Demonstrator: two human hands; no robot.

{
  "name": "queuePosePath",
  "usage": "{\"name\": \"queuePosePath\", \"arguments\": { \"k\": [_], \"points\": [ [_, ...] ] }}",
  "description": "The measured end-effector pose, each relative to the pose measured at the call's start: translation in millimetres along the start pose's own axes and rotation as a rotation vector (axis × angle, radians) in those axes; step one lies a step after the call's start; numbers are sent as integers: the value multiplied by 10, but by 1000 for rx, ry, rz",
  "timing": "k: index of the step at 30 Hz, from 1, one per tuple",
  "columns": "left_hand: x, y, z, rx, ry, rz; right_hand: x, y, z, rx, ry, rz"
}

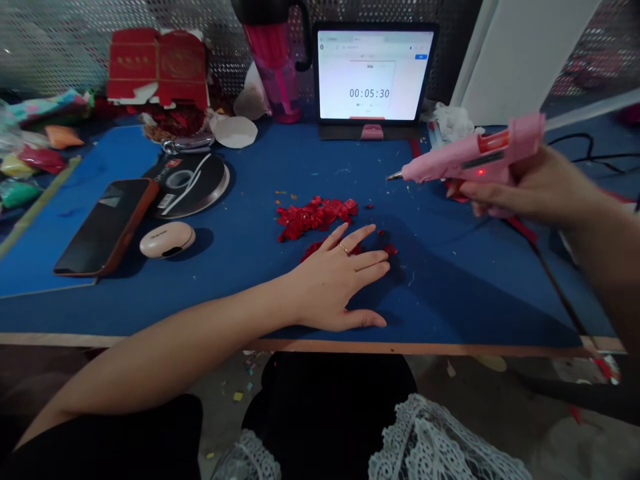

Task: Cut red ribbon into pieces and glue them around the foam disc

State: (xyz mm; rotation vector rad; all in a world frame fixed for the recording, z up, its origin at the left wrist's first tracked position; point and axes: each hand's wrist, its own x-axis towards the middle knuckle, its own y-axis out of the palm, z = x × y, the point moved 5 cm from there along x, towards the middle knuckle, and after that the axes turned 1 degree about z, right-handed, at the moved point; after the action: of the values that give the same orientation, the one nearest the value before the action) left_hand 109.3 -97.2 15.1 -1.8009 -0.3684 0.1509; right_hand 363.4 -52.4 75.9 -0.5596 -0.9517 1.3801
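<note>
The right hand [530, 190] grips a pink hot glue gun [465, 157], its long axis running level with the nozzle pointing left toward red scraps [315, 217] on the blue counter [450, 293], while the nearer left hand [327, 283] lies open, spread fingers [360, 263] over the scraps' near edge.

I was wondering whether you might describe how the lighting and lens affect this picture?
In the head view, the tablet glows brightest, a broad shadow darkens the blue mat beside the left hand, and the wide lens stretches the frame's edges.
</note>
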Motion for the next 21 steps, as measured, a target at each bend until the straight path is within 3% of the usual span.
{"name": "queuePosePath", "arguments": {
  "k": [3,5,9,11,16,18,20,21],
  "points": [
    [-1,5,-1,8,0,9,-92,334,-110,117,129,24],
    [-2,4,0,10,-1,5,-125,465,-179,41,174,31],
    [-9,-1,0,16,9,-15,-173,560,-282,-189,203,85],
    [-10,2,2,17,12,-18,-215,517,-304,-321,177,45],
    [-15,8,7,16,12,-26,-468,225,-204,-640,-4,-315],
    [-16,10,8,19,10,-24,-587,179,-46,-687,-186,-409],
    [-15,12,6,22,12,-19,-671,261,174,-731,-463,-378],
    [-12,12,4,24,12,-18,-688,343,270,-739,-582,-303]
  ]
}}
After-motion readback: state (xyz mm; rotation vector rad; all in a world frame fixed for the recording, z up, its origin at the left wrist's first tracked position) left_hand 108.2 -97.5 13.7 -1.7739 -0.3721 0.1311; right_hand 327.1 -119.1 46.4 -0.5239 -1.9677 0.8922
